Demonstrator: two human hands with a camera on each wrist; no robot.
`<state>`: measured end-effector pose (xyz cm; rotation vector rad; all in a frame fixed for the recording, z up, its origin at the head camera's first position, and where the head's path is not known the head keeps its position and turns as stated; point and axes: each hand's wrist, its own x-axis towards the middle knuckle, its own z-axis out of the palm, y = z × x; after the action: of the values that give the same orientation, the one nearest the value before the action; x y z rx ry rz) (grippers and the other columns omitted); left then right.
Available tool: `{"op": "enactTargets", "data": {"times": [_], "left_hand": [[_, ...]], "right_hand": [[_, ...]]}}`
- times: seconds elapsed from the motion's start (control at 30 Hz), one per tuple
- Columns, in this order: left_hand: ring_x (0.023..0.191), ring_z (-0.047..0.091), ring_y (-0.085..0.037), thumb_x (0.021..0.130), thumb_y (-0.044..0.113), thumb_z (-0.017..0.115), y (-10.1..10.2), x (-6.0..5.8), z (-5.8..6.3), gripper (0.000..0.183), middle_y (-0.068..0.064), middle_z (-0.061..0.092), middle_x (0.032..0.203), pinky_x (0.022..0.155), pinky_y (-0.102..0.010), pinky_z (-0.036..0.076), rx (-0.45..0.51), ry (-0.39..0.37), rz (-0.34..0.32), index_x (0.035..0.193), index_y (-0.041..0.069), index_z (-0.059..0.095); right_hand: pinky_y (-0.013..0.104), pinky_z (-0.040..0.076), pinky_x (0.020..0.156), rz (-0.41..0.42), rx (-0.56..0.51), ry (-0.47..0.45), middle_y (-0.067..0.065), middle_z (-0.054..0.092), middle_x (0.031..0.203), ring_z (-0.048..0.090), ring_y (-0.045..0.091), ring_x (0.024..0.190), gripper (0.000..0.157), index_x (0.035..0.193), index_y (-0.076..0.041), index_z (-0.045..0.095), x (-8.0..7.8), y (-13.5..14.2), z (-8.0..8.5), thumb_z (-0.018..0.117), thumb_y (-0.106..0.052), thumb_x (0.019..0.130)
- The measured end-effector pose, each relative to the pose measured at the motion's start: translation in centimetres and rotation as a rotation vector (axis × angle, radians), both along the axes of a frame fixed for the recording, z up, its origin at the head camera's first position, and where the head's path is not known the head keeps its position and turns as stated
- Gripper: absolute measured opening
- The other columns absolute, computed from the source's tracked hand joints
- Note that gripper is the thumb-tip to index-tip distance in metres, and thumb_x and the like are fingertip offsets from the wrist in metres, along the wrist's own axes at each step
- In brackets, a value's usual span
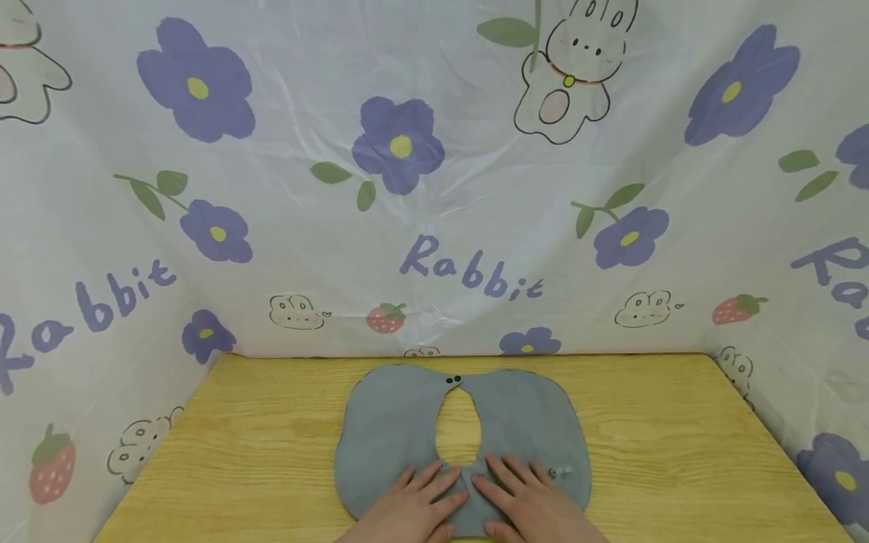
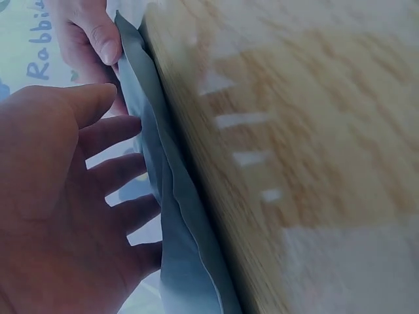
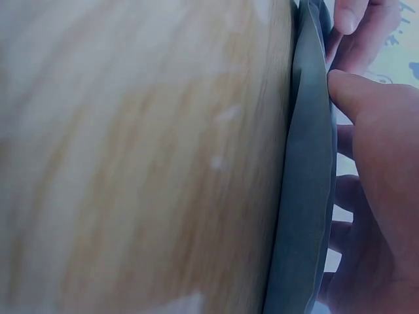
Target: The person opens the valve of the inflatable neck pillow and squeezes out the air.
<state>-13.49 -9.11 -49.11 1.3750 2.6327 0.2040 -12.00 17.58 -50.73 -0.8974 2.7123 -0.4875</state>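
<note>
- Hands first, nearest my head view: the left hand [image 1: 410, 507] and the right hand [image 1: 532, 504] lie side by side, palms down, on the near part of a flat grey neck pillow [image 1: 394, 430]
- Left fingers [image 1: 426, 478] are straight and spread, pressing on the grey fabric; I see nothing gripped or pinched
- Right fingers [image 1: 511, 472] are likewise straight and fanned out, flat on the fabric just below the pillow's oval hole; thumbs of the two hands sit close together near the middle
- From the left wrist view I see the left hand [image 2: 59, 209] with splayed fingers against the pillow [image 2: 173, 216], the cloth looking limp and folded at its edge; the right hand [image 2: 88, 33] shows beyond it
- From the right wrist view the right hand [image 3: 380, 196] rests on the same grey cloth [image 3: 304, 183]
- A small valve [image 1: 560, 472] sits on the pillow just right of the right hand
- The pillow lies deflated on the wooden counter [image 1: 679, 445], roughly centred, its two lobes meeting at the far side where a dark snap [image 1: 453, 380] shows
- Farthest back, a white curtain [image 1: 434, 188] printed with purple flowers, strawberries and the word Rabbit surrounds the counter
</note>
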Motion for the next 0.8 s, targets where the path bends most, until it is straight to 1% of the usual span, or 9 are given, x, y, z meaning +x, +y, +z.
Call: {"op": "enactTargets", "data": {"times": [0.07,0.2,0.43,0.6,0.7,0.8], "left_hand": [[0.142,0.045,-0.033,0.109,0.044,0.047,0.02,0.02,-0.10,0.048,-0.003,0.046,0.157,0.098,-0.057,0.050,-0.005,-0.003,0.002,0.149,0.021,0.057],[0.142,0.045,-0.032,0.108,0.046,0.048,0.16,0.10,-0.11,0.048,-0.002,0.046,0.157,0.098,-0.058,0.050,-0.007,0.018,0.001,0.148,0.021,0.058],[0.144,0.042,-0.031,0.108,0.048,0.047,0.19,0.14,-0.16,0.049,-0.001,0.045,0.158,0.100,-0.058,0.048,-0.016,-0.003,0.017,0.149,0.022,0.057],[0.143,0.043,-0.034,0.108,0.049,0.046,0.03,0.17,-0.35,0.050,-0.002,0.045,0.158,0.099,-0.061,0.048,-0.005,-0.022,0.014,0.148,0.021,0.058],[0.143,0.043,-0.033,0.108,0.050,0.045,-0.01,0.14,-0.30,0.051,-0.002,0.045,0.158,0.100,-0.061,0.048,-0.003,-0.032,0.019,0.148,0.021,0.058],[0.142,0.045,-0.031,0.108,0.049,0.046,0.02,0.02,0.07,0.049,-0.001,0.049,0.155,0.100,-0.060,0.048,0.016,-0.032,0.031,0.145,0.021,0.061]], "right_hand": [[0.068,0.035,0.108,-0.002,0.002,-0.005,0.013,0.036,0.163,0.036,0.041,0.146,0.063,0.158,-0.026,0.044,0.04,-0.02,-0.05,0.035,-0.061,0.106],[0.069,0.035,0.107,-0.007,-0.003,-0.007,0.014,0.037,0.162,0.037,0.041,0.146,0.064,0.158,-0.025,0.044,0.08,0.04,-0.06,0.036,-0.061,0.106],[0.068,0.036,0.107,0.001,-0.005,0.009,0.015,0.038,0.161,0.038,0.041,0.145,0.063,0.157,-0.024,0.046,0.05,-0.01,-0.13,0.036,-0.061,0.106],[0.068,0.037,0.106,0.009,0.005,0.027,0.015,0.041,0.160,0.040,0.041,0.143,0.063,0.156,-0.024,0.048,0.09,-0.08,0.03,0.037,-0.061,0.106],[0.068,0.039,0.104,0.024,-0.002,0.034,0.016,0.043,0.158,0.042,0.041,0.142,0.061,0.155,-0.023,0.049,0.00,-0.04,0.20,0.038,-0.059,0.107],[0.066,0.043,0.101,0.053,-0.005,0.047,0.015,0.047,0.155,0.046,0.039,0.139,0.058,0.152,-0.022,0.053,-0.41,0.07,0.66,0.042,-0.056,0.107]]}}
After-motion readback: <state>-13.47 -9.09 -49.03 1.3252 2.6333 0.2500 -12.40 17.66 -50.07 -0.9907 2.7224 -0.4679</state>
